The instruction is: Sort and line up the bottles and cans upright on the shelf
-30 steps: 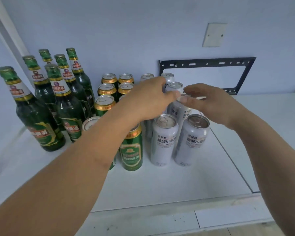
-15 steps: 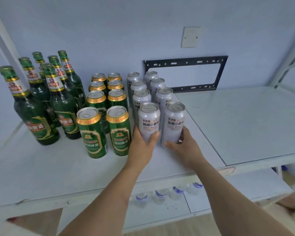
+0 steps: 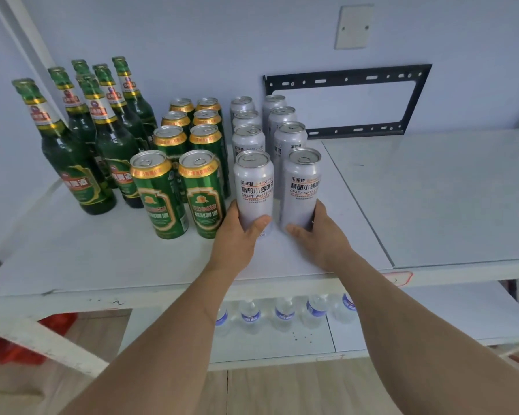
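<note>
Two rows of silver cans run back to the wall on the white shelf (image 3: 108,259). My left hand (image 3: 237,238) grips the base of the front-left silver can (image 3: 253,187). My right hand (image 3: 318,235) grips the base of the front-right silver can (image 3: 301,184). Both cans stand upright on the shelf. Left of them stand two rows of green cans (image 3: 159,193), all upright. Several green bottles (image 3: 72,163) stand in a cluster at the far left.
A black metal bracket (image 3: 348,82) hangs on the wall behind the shelf's bare right panel (image 3: 432,199). A white wall plate (image 3: 354,26) sits above it. Several water bottles (image 3: 282,316) stand on the lower shelf under my arms.
My hands came down from the can tops at the back to the bases of the two front silver cans. The view drew back and now shows the lower shelf.
</note>
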